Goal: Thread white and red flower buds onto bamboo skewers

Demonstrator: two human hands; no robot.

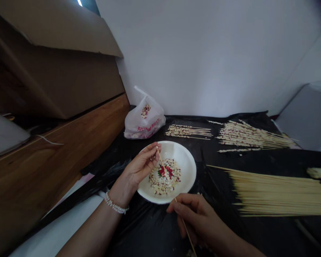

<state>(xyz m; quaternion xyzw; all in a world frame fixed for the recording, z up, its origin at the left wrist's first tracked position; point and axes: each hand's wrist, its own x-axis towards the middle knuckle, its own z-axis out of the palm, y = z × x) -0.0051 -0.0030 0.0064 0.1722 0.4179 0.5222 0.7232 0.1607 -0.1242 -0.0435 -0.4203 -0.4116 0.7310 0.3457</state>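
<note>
A white bowl of pale and reddish kernels sits on a black plastic sheet. My right hand grips the lower part of a thin bamboo skewer that slants up over the bowl. My left hand, with a bead bracelet at the wrist, pinches at the skewer's tip above the bowl's left rim; whether a kernel is between the fingers I cannot tell.
A pile of bare skewers lies at right. Threaded skewers lie behind in two heaps. A white plastic bag of kernels stands at the back left. Wooden furniture and cardboard boxes rise on the left.
</note>
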